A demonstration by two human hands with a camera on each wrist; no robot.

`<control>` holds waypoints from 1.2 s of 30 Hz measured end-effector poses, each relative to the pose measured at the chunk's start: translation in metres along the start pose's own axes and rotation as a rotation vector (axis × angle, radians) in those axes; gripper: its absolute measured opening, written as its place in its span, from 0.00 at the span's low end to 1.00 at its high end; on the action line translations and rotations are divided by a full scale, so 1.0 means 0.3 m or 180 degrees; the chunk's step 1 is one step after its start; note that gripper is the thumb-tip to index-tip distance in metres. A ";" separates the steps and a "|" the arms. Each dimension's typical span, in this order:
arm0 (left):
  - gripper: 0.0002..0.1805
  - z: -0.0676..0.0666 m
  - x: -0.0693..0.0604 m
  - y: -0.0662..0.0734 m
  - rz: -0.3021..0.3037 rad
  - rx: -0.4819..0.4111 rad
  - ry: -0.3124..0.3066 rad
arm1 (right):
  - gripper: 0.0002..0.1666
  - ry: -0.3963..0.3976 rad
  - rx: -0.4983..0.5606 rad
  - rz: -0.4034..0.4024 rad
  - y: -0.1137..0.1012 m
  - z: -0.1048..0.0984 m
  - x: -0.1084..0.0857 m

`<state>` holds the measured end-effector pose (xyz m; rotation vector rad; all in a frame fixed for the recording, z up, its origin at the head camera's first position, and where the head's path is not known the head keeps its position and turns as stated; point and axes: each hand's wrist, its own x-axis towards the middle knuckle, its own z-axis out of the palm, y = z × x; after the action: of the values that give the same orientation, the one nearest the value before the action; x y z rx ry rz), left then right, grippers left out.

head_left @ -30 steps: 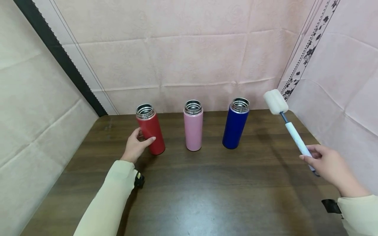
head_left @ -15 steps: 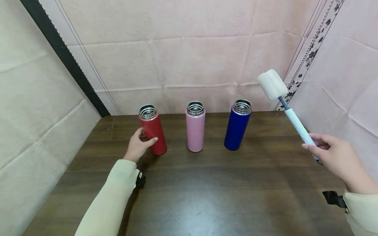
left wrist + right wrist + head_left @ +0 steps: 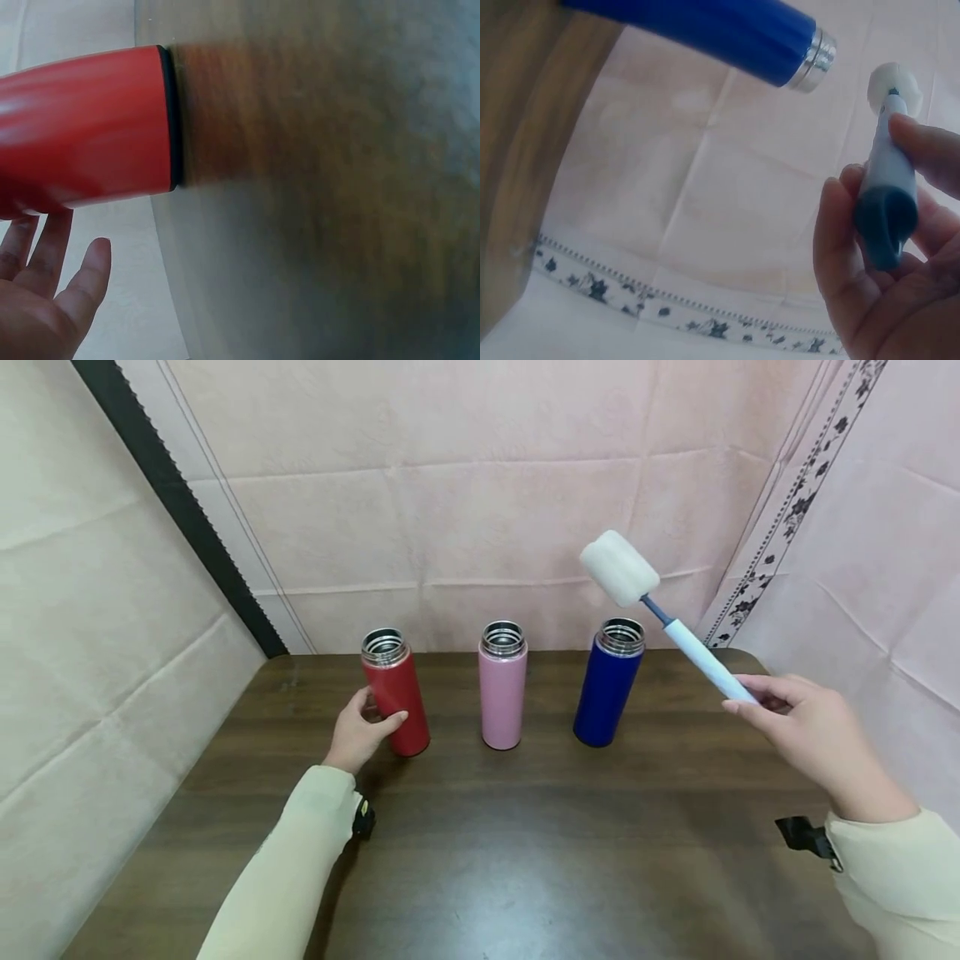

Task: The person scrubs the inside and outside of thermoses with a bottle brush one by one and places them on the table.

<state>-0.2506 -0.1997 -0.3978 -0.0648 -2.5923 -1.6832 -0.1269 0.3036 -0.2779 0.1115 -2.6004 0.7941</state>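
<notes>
My left hand grips the upright red bottle from its left side, thumb across the front. In the left wrist view the red bottle stands on the table, with fingers against its side. A light blue handle is pinched in my right hand, and its white sponge head is raised above and behind the blue bottle. The right wrist view shows the handle's dark end between thumb and fingers, with the blue bottle nearby.
An open pink bottle stands between the red and blue ones; all three lack lids. Pale cloth hangs behind the brown table and on both sides.
My right hand has risen and moved left with the sponge brush, its head passing from right of the blue bottle to above it. My left hand keeps its grip on the red bottle.
</notes>
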 end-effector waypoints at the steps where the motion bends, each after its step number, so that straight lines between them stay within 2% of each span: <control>1: 0.39 0.001 -0.001 -0.002 -0.0009 0.0006 0.0001 | 0.20 0.0002 0.0013 -0.0030 -0.008 0.005 0.006; 6: 0.38 0.011 -0.003 -0.010 -0.0063 0.0009 -0.0006 | 0.19 0.0001 0.0054 -0.0162 -0.045 0.027 0.033; 14: 0.37 0.028 -0.002 -0.008 -0.0029 -0.0005 0.0003 | 0.18 -0.0026 0.0102 -0.0275 -0.088 0.044 0.064; 25: 0.37 0.018 -0.005 -0.003 -0.0024 0.0017 0.0025 | 0.22 -0.0239 0.0292 -0.0197 -0.174 0.056 0.111; 36: 0.36 0.006 -0.006 0.001 -0.0002 0.0005 0.0085 | 0.21 -0.0116 0.0633 -0.0150 -0.267 0.111 0.147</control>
<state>-0.2487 -0.1981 -0.3984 -0.0412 -2.5749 -1.6704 -0.1637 0.2204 -0.2435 0.2460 -2.5365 1.0410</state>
